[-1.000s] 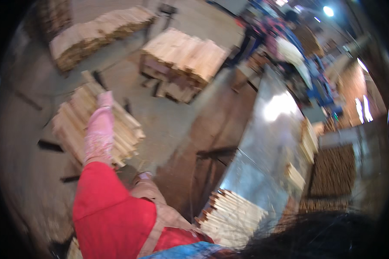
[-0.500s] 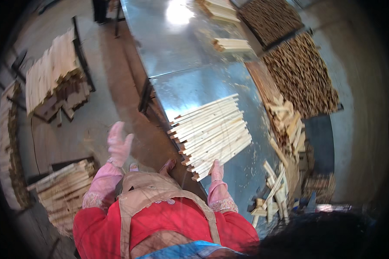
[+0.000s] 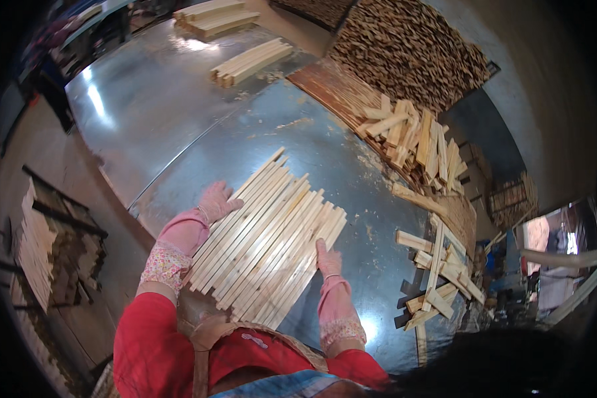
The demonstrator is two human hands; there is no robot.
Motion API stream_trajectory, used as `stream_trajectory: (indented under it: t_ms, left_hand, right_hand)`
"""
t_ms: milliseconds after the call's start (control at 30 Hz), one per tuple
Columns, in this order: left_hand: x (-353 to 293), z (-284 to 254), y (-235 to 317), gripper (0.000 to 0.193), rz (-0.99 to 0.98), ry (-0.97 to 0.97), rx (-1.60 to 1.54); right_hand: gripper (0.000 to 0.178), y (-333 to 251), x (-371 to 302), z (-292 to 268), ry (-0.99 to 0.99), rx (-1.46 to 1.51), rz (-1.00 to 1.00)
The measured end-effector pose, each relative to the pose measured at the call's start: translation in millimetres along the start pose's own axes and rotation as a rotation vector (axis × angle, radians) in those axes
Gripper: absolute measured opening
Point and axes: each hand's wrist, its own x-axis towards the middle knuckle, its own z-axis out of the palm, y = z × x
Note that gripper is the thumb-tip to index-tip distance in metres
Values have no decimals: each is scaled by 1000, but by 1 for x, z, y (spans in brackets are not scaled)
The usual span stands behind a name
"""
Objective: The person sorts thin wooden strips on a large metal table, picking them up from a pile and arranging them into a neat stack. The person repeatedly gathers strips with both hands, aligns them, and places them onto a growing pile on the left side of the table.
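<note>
A flat row of pale wooden strips [image 3: 272, 242] lies side by side on the metal table in front of me, its ends uneven. My left hand [image 3: 219, 202], in a pink glove, grips the left edge of the row, the thumb against the outer strip. At the opposite edge my right hand [image 3: 328, 260], also gloved in pink, has its thumb up along the outermost strip and its other fingers partly hidden. The near ends of the strips reach close to my apron [image 3: 212, 330].
Shorter wood pieces lie heaped [image 3: 414, 139] along the far right edge of the metal table [image 3: 179, 142], with loose offcuts [image 3: 438, 272] nearer on the right. Two stacks of strips [image 3: 251, 61] sit farther back. A rack of timber [image 3: 53, 245] stands on the floor at left.
My left hand has come from the open air at left onto the row's left edge. My view has turned, and the strips now point more away from me. My right hand stays at the right edge.
</note>
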Motion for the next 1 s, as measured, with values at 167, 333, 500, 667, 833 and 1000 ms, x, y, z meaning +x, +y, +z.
stream_trajectory:
  t_ms: [167,333,500,667,833,1000]
  left_hand:
    - [2,2,36,85,102,-207,-1041]
    - [-14,-32,52,80,-87,-299,-1146]
    - [14,-23,42,81,-132,-249,-1088]
    - [42,-83,-12,73,237,-152,-1302]
    - [65,-222,-7,56,684,-6,-1087]
    - [77,-210,-33,50,734,83,-432]
  right_hand:
    - [103,10,-8,22,8,621,-77]
    - [95,-15,-15,17,-170,1269,38]
    - [92,-5,-15,-9,-181,1343,-190]
    - [98,-106,-79,-109,-67,1231,-471]
    - [107,-166,-106,-171,56,1383,-941]
    - [107,-130,-93,-122,135,1027,-794]
